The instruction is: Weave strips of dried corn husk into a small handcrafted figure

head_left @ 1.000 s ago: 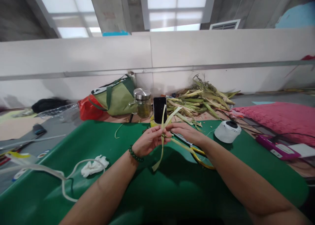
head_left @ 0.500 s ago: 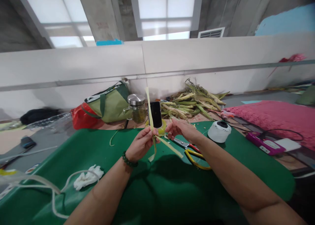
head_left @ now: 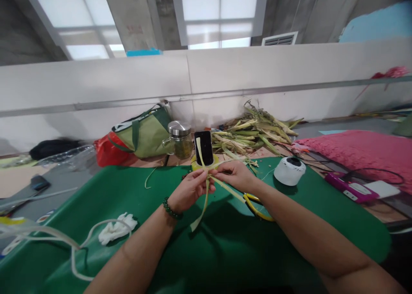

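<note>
Pale green-yellow leaf strips (head_left: 227,187) cross at my fingertips and stick out in several directions. My left hand (head_left: 190,188) pinches them near the crossing, its wrist wearing a dark green bead bracelet (head_left: 171,208). From the other side my right hand (head_left: 236,175) is closed on a strip, thumb and finger pressed together close to the left fingertips. One strip hangs down toward the mat, and another stands up in front of the phone (head_left: 207,149). Yellow-handled scissors (head_left: 257,208) lie under my right forearm, partly hidden by it.
A glass jar mug (head_left: 179,141), a green bag (head_left: 149,135) and a heap of dried stalks (head_left: 257,131) stand behind the green mat (head_left: 154,242). On the mat are a white roll (head_left: 289,171) and a crumpled tissue (head_left: 117,228). A purple power strip (head_left: 350,187) lies at right.
My right hand has closed and come in to the left hand, taking hold of a strip. The upright strip has dropped lower, and the hanging one now reaches further down.
</note>
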`<state>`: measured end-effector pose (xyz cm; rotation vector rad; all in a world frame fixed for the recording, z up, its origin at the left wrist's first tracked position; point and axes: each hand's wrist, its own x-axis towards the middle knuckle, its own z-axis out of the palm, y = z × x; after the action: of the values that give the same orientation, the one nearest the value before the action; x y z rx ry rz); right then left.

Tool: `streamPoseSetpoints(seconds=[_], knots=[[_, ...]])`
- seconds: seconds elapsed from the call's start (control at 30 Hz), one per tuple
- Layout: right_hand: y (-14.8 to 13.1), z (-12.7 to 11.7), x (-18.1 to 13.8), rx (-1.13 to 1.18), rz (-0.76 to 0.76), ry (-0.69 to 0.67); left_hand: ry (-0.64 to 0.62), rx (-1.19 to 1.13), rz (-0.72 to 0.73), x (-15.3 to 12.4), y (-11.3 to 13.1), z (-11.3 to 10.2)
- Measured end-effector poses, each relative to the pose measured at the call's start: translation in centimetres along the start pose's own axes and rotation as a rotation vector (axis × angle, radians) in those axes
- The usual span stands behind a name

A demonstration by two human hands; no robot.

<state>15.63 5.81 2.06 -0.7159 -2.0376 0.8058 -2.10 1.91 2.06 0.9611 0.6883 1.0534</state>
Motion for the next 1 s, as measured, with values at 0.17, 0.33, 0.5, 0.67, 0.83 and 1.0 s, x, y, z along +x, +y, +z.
streamPoseSetpoints(seconds=[0.17, 0.33, 0.5, 0.67, 0.83, 1.0], knots=[[0.7, -0.3, 0.1, 0.067, -0.030, -0.055, 0.016, -0.041, -0.083, 0.0, 0.0, 0.0], [0.1, -1.1, 0.1, -0.049, -0.071, -0.065, -0.012, -0.017, -0.092, 0.0, -0.1, 0.0], [-1.0, -1.8, 0.0, -0.144, -0.048, 0.147, 0.019, 0.174, -0.007, 0.0, -0.7, 0.3], [-1.3, -0.1, -0.1, -0.090, -0.044, 0.062, -0.003, 0.432, 0.064, 0.0, -1.1, 0.8], [-1.5, 0.5, -0.2, -0.030, -0.034, 0.072, -0.036, 0.489, 0.073, -0.1, -1.2, 1.0], [-1.9, 0.2, -0.3, -0.040, -0.068, 0.106, -0.086, 0.466, 0.011, -0.1, -1.3, 1.1]])
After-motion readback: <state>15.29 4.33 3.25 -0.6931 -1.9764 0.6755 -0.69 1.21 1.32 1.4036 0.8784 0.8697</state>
